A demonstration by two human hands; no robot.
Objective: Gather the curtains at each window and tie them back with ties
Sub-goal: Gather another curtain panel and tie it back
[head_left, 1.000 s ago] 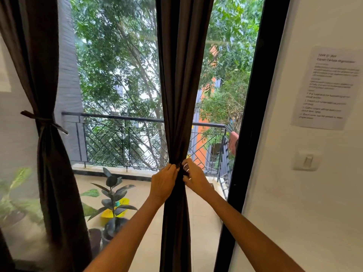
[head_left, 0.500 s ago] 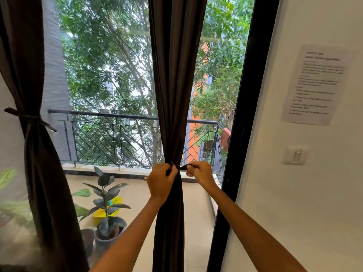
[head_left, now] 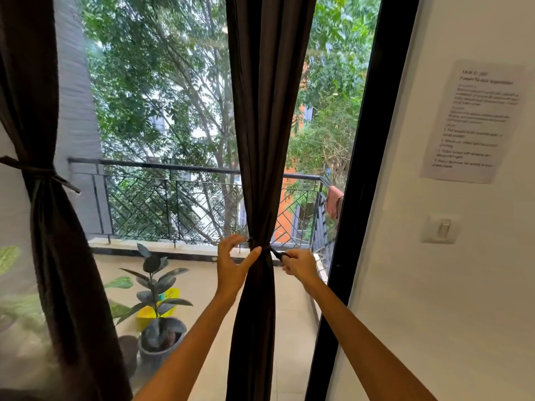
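Right hand (head_left: 299,264) pinches the tie (head_left: 276,252) end, pulling it sideways off the gathered middle curtain (head_left: 260,169). Left hand (head_left: 233,266) has fingers spread, thumb pressing the cinched spot. Left curtain (head_left: 55,241) already tied. Out on the balcony, a pot (head_left: 157,347) holds a rubber plant (head_left: 156,282).

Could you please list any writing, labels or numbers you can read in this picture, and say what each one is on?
Paper sheet on the white wall: printed heading, paragraphs and a numbered list, all too blurred to read.
Light switch: no marking visible.
Nothing else in view carries readable text.
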